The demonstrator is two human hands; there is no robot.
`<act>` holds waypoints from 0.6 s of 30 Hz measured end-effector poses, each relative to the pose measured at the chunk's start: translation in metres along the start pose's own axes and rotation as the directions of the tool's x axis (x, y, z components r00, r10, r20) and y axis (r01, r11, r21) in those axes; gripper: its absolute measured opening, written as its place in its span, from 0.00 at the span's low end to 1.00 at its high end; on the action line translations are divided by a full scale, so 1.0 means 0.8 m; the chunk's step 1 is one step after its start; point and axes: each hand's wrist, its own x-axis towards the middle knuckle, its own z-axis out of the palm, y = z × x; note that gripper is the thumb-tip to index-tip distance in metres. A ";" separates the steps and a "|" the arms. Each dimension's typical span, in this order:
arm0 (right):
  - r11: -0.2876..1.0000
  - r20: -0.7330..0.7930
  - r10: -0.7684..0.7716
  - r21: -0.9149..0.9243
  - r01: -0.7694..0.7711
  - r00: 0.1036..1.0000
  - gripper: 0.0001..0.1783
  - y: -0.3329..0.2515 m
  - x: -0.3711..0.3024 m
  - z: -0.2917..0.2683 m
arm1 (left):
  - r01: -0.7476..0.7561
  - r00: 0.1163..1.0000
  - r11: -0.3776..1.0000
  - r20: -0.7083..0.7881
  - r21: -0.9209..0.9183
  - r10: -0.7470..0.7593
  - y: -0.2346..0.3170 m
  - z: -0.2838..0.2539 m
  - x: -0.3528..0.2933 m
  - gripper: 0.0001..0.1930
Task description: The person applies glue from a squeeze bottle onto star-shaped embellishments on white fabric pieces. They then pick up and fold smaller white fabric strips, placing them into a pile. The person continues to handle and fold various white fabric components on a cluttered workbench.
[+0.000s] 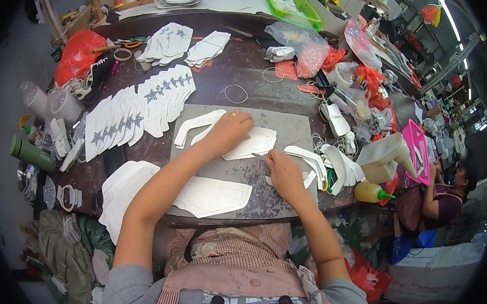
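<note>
My left hand (232, 131) has its fingers curled down on a white cut shoe-upper piece (259, 142), holding it against a grey board (277, 117). A curved white strip (189, 126) lies just left of that hand. My right hand (285, 174) is closed on a small flat metal blade (259, 156), its tip at the lower edge of the white piece. Right of this hand lie curved white strips (309, 158). Under my left forearm spreads a stack of larger white upper pieces (218, 197).
Fanned white pieces with dark stars (116, 123) lie at left, near a green bottle (33, 153). Scissors (132, 44) lie farther back. At right stand a yellow glue bottle (371, 192) and a pink basket (416, 155). A person (447, 195) sits beyond.
</note>
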 end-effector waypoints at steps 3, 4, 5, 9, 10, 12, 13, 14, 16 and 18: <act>1.000 -0.001 0.007 0.007 -0.007 1.000 0.08 0.002 0.005 0.004 | 0.091 0.995 0.982 0.045 -0.168 -0.084 0.016 -0.035 -0.007 0.09; 1.000 -0.002 -0.004 -0.004 0.004 1.000 0.08 0.000 0.008 0.006 | 0.141 0.989 0.965 0.077 -0.219 -0.127 0.025 -0.048 -0.011 0.07; 1.000 -0.002 -0.015 -0.016 0.015 1.000 0.08 -0.002 0.013 0.007 | 0.141 0.965 0.948 -0.175 -0.285 -0.196 0.034 -0.055 -0.014 0.04; 0.995 0.046 0.062 -0.081 -0.058 0.997 0.07 -0.003 0.025 0.009 | 0.418 0.788 0.715 -0.169 -0.561 -0.593 0.026 -0.158 -0.015 0.08; 0.995 0.059 0.066 -0.084 -0.061 0.996 0.07 -0.002 0.028 0.009 | 0.431 0.803 0.733 -0.147 -0.527 -0.577 0.018 -0.173 -0.014 0.08; 0.994 0.082 0.070 -0.090 -0.063 0.994 0.07 0.000 0.032 0.010 | 0.401 0.880 0.844 -0.107 -0.356 -0.463 -0.010 -0.162 -0.012 0.08; 0.996 0.082 0.053 -0.081 -0.046 0.995 0.07 0.001 0.034 0.008 | 0.373 0.911 0.889 -0.078 -0.266 -0.405 -0.024 -0.151 -0.016 0.08; 0.998 0.084 0.027 -0.066 -0.021 0.996 0.08 -0.003 0.037 0.006 | 0.351 0.925 0.929 -0.111 -0.116 -0.363 -0.039 -0.135 -0.031 0.10; 0.999 0.112 0.024 -0.036 -0.020 0.993 0.08 -0.011 0.037 -0.003 | 0.287 0.953 0.942 -0.151 0.174 -0.262 -0.058 -0.109 -0.053 0.17; 0.996 0.160 0.088 -0.018 -0.086 0.983 0.08 -0.012 0.034 -0.016 | 0.228 0.967 0.962 -0.153 0.147 -0.206 -0.014 -0.100 -0.070 0.23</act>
